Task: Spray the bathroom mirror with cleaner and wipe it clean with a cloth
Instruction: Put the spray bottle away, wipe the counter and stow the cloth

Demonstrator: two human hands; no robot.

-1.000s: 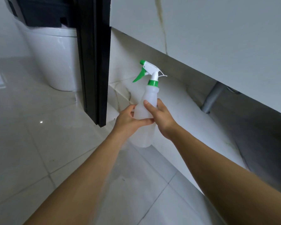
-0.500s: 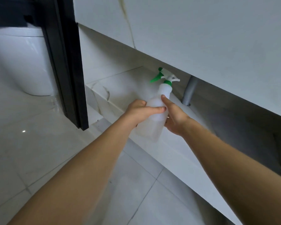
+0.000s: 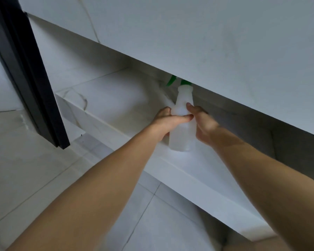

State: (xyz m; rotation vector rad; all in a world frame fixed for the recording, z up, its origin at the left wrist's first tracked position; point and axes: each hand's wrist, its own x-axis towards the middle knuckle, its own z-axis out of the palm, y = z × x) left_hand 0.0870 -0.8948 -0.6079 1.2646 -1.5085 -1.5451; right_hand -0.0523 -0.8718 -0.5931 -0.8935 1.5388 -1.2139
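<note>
A translucent white spray bottle [image 3: 183, 105] with a green trigger head stands upright over the low marble shelf [image 3: 116, 98] beneath the vanity. Its nozzle is mostly hidden behind the lower edge of the white vanity front [image 3: 207, 42]. My left hand [image 3: 168, 121] wraps the bottle's body from the left, thumb across its front. My right hand [image 3: 200, 122] clasps it from the right. No mirror or cloth is in view.
A black door frame [image 3: 31, 84] slants down at the left, ending near the floor. A white toilet base [image 3: 0, 91] shows behind it. Glossy grey floor tiles [image 3: 34, 178] spread below the shelf. The space under the vanity is dark at the right.
Both hands have carried the bottle forward and to the right, in under the vanity edge, so the spray head is now largely hidden. The view has shifted right too.
</note>
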